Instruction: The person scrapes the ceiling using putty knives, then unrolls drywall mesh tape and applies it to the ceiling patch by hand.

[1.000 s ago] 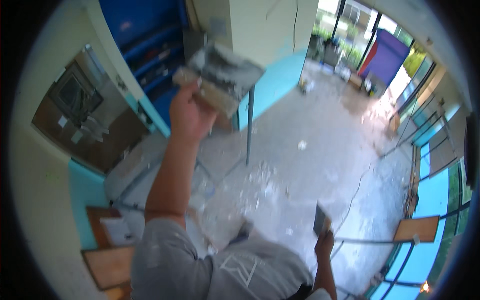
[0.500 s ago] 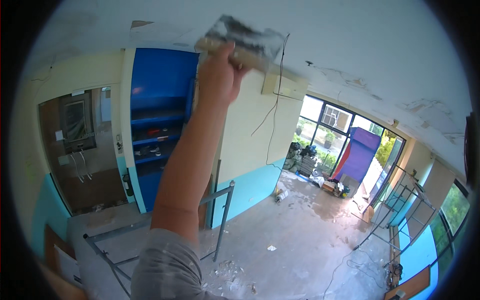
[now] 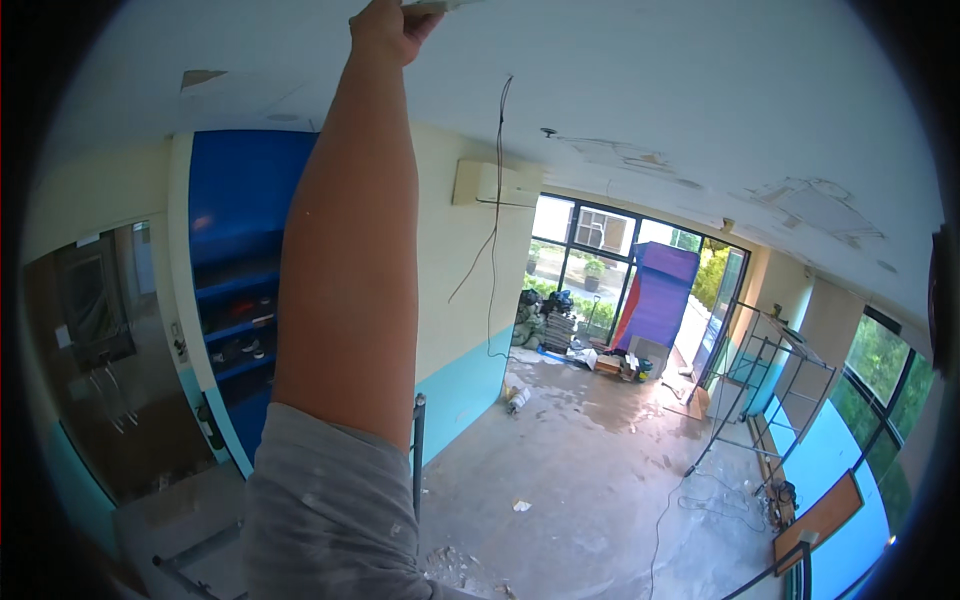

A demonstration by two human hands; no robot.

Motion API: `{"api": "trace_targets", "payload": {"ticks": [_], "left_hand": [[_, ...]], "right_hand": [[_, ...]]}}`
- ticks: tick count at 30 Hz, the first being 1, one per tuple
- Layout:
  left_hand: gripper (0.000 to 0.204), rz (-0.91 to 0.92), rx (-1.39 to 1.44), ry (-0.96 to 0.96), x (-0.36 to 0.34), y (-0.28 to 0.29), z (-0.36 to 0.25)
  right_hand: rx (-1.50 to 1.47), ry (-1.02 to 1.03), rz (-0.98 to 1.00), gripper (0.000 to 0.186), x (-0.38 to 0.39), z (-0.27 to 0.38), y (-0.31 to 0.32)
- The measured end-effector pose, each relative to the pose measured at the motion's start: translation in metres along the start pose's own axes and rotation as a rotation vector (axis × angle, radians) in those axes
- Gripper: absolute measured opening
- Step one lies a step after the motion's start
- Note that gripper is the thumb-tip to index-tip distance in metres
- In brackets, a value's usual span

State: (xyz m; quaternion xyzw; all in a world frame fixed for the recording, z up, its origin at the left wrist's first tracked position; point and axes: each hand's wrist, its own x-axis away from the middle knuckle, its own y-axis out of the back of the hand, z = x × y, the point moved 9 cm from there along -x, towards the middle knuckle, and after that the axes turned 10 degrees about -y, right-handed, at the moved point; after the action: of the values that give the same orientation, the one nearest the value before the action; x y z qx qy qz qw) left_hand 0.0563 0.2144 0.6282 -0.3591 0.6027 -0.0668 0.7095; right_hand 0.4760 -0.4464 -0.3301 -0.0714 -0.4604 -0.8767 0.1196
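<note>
My left hand (image 3: 385, 30) is raised high at the top edge, under the white ceiling (image 3: 650, 80), its fingers closed on the plaster board (image 3: 450, 4), of which only a thin edge shows. Whether the board touches the ceiling cannot be seen. My left forearm runs up the middle from a grey sleeve. Loose wires (image 3: 499, 130) dangle from the ceiling to the right of the arm. My right hand and the bladed tool it held earlier are out of view.
A blue shelf unit (image 3: 230, 180) and glass door (image 3: 105, 300) stand left. A metal bar (image 3: 419, 450) rises beside my arm. At right are a metal scaffold (image 3: 745, 380) and a leaning wooden board (image 3: 818, 520). Piled items (image 3: 555, 330) and a purple panel (image 3: 660, 290) stand by the far windows.
My left hand has risen to the top edge, taking most of the board out of frame. The view has tilted up toward the ceiling, and my right hand has left it.
</note>
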Motion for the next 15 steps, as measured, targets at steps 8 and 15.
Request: {"api": "trace_targets", "payload": {"ticks": [8, 15], "left_hand": [[0.035, 0.095, 0.106, 0.018, -0.072, -0.032, -0.017], [0.022, 0.273, -1.607, -0.816, 0.039, -0.089, -0.112]], "right_hand": [[-0.044, -0.078, -0.033, 0.043, 0.005, -0.01, -0.002], [-0.078, -0.14, -0.062, 0.043, 0.018, -0.023, -0.003]]}}
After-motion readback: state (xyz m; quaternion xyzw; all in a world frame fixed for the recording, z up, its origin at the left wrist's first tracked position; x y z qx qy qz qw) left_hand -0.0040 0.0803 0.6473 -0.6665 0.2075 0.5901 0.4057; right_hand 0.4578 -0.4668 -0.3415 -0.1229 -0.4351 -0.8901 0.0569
